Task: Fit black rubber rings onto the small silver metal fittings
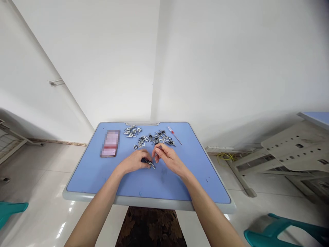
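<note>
My left hand (134,161) is closed around a small black-and-metal part (149,162), whose silvery end sticks out past the fingertips toward the lower right. Close beside it, my right hand (168,158) has its thumb and fingers pinched together near a small dark piece at the fingertips, too small to name. Just beyond both hands lies a loose pile of metal parts with black round pieces (156,138). A ring-like black-and-white piece (135,147) rests near my left knuckles.
A second cluster of silvery metal parts (132,131) lies at the back left of the blue table (89,181). A phone (110,145) is on the left, and a red-and-clear screwdriver (174,135) at the back right. Teal stools (277,233) stand on the floor.
</note>
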Motion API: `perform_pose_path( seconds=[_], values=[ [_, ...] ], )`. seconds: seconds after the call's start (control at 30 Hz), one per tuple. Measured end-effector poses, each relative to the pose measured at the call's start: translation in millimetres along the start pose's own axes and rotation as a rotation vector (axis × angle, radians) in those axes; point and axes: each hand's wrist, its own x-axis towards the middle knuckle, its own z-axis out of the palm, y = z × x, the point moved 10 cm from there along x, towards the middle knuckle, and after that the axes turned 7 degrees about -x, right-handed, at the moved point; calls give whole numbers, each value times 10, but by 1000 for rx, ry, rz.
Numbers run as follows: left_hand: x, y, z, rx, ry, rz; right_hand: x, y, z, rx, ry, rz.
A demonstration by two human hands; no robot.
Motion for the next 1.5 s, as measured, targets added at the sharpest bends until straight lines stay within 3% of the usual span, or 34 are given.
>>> perform_pose_path(
  seconds=[1.5],
  values=[
    [-42,49,-75,-18,-19,22,-11,-53,9,43,1,-3]
  ],
)
